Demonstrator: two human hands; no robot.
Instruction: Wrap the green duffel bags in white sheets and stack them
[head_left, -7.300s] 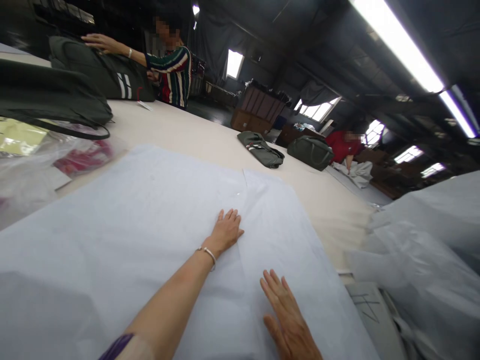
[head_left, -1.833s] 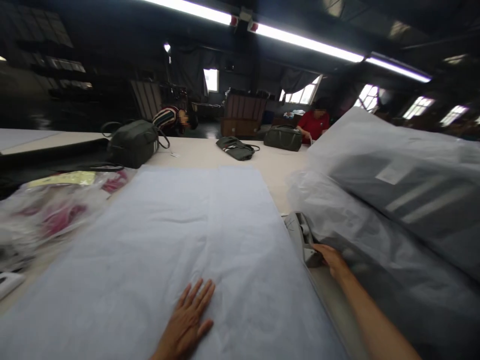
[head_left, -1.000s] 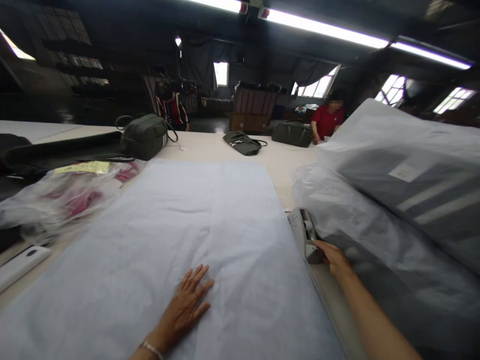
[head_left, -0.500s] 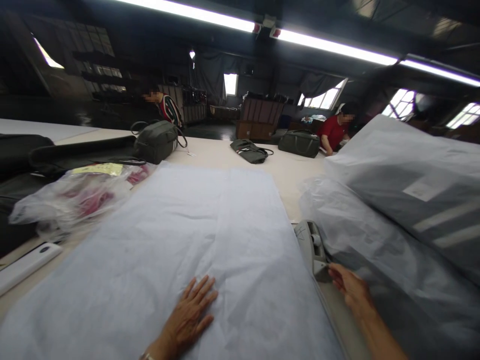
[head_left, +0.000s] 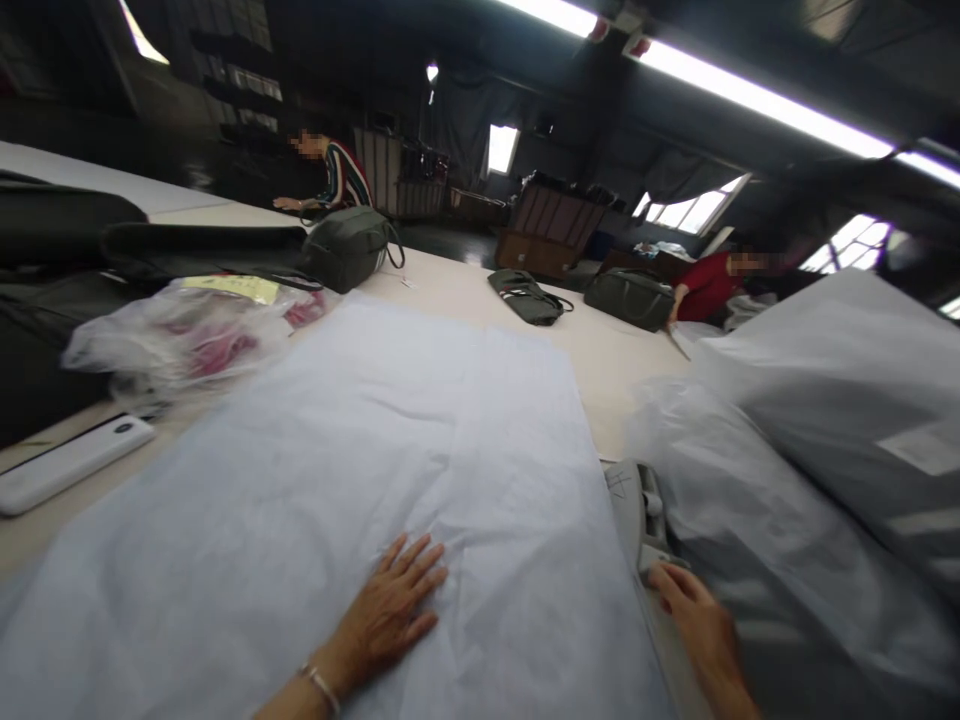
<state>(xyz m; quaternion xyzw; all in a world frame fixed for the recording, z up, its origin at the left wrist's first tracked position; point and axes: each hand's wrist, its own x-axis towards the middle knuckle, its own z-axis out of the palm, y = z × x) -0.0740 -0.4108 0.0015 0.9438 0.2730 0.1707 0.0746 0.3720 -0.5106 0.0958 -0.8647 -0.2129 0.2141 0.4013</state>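
My left hand [head_left: 386, 605] lies flat with fingers spread on a large whitish translucent plastic bag [head_left: 360, 420] stretched over the table. To the right of the bag's edge stands a grey tape dispenser [head_left: 628, 500] with a pale round hub. At its near end my right hand [head_left: 697, 620] has thumb and forefinger pinched together, touching the cutter end. What they grip there is too small to make out. Beside the dispenser, plastic-wrapped dark goods [head_left: 787, 520] rise in a pile.
Along the left lie a white device [head_left: 75, 465], a crumpled clear bag with reddish contents [head_left: 210, 335] and dark bags [head_left: 210, 250]. Farther off on the table [head_left: 450, 285] are a flat dark bag [head_left: 529, 297] and a dark duffel [head_left: 630, 297]. Two other people work beyond.
The view has tilted and shifted. My right hand has drawn closer in at the dispenser's near end, while my left hand stays flat on the bag. The person in stripes has a hand stretched over the table.
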